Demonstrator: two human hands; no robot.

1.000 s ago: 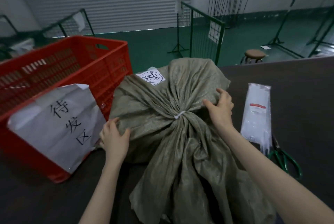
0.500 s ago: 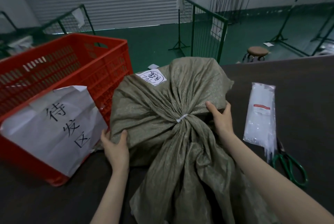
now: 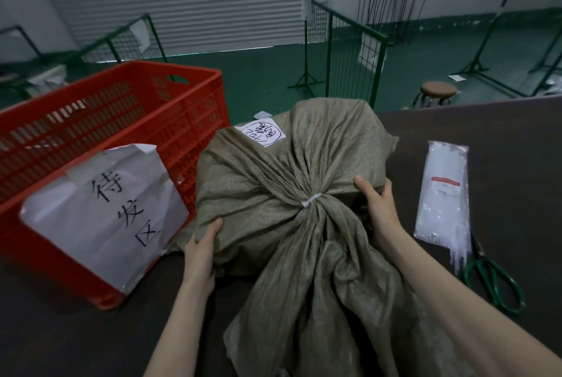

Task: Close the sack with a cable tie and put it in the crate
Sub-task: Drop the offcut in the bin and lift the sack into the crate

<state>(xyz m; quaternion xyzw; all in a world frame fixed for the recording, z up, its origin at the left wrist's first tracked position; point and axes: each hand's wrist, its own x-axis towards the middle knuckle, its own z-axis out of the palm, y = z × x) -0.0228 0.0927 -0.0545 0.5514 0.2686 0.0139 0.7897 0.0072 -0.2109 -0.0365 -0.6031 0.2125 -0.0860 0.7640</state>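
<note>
A bulky olive-green woven sack [image 3: 267,175] lies on the dark table, its neck gathered and cinched by a white cable tie [image 3: 311,199]. Loose sack cloth trails toward me. My left hand [image 3: 203,250] grips the sack's lower left side. My right hand [image 3: 378,206] holds its right side, thumb on top, fingers wrapped around the bulge. An empty red slatted crate [image 3: 188,121] stands just left of the sack, touching it, with a white paper sign [image 3: 100,209] taped on its near wall.
A clear bag of white cable ties [image 3: 444,194] lies right of the sack, with green-handled scissors [image 3: 492,282] below it. The table's far edge [image 3: 468,102] runs behind the sack. Beyond are green mesh fences [image 3: 346,51] and a round stool [image 3: 438,92].
Both hands slid lower around the sack's sides, the left under the lower left bulge, the right further around the right side. The sack stays on the table.
</note>
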